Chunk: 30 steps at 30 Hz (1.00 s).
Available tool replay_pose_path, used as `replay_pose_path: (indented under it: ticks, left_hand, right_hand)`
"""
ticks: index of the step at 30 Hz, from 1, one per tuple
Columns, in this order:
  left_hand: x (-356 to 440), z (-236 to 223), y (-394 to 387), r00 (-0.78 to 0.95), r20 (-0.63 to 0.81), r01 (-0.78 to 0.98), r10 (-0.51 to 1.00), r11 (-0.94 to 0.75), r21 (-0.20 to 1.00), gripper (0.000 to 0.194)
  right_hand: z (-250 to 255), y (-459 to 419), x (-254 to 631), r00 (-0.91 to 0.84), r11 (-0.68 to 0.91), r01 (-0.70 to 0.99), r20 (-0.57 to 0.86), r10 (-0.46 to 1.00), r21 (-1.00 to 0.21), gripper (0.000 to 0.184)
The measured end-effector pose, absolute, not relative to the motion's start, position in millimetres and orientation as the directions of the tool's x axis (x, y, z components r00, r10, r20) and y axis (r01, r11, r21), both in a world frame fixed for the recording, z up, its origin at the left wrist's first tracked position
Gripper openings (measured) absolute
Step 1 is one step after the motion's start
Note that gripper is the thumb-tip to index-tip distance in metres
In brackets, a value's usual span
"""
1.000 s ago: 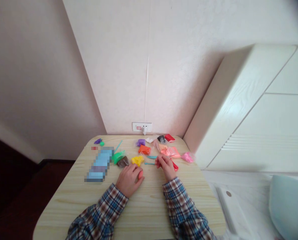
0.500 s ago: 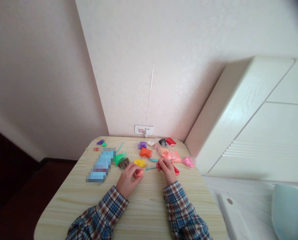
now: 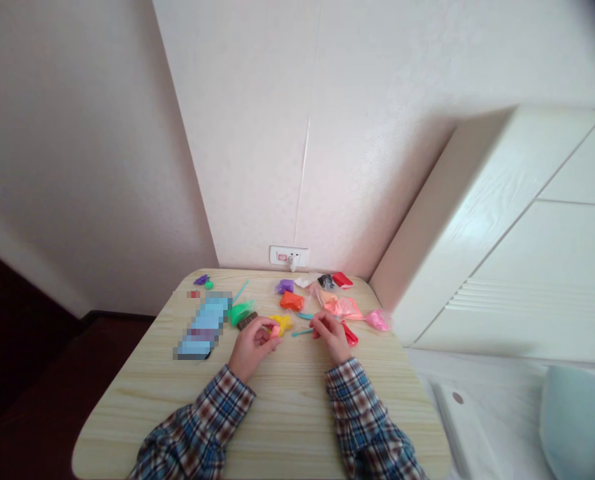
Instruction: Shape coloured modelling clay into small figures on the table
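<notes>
Since finer control is presumably gained by pinching, pink clay is clamped in the left hand near the yellow bag, with a blue stick seemingly gripped in the right hand.

Table, 6 o'clock of view: pale wood grain, smooth. Coral lump, 6 o'clock: smooth, matt. Orange packet, 6 o'clock: plastic film, creased, glossy. Sleeves, 5 and 7 o'clock: plaid cloth, matt. Wall, 12 o'clock: matt, faintly textured. Cabinet, 3 o'clock: white wood grain, satin.
</notes>
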<state>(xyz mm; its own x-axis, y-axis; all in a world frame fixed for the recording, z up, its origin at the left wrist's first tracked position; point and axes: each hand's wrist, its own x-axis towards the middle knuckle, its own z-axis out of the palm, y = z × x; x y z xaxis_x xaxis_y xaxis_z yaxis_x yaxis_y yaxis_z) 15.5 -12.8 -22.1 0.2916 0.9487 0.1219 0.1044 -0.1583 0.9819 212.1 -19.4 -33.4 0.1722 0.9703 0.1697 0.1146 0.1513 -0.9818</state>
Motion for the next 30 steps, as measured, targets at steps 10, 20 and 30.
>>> replay_pose_path:
  ticks: [10, 20, 30]
  left_hand:
    - [16.7, -16.6, -13.6, 0.309, 0.061, 0.051, 0.949, -0.081, 0.995, 0.027]
    - [16.5, -17.9, -12.2, 0.324, 0.01, -0.026, 0.946, -0.002, 1.0, 0.031]
    - [17.1, -13.2, -13.0, 0.332, 0.008, -0.042, 0.943, 0.006, 0.999, 0.029]
  right_hand:
    - [-29.9, -23.1, 208.6, 0.187, 0.167, 0.334, 0.239, 0.953, -0.928, 0.018]
    - [-34.3, -23.3, 206.9, 0.179, 0.193, 0.376, 0.276, 0.945, -0.906, 0.019]
    - [-34.7, -23.8, 205.3, 0.16, 0.217, 0.386, 0.297, 0.941, -0.896, 0.029]
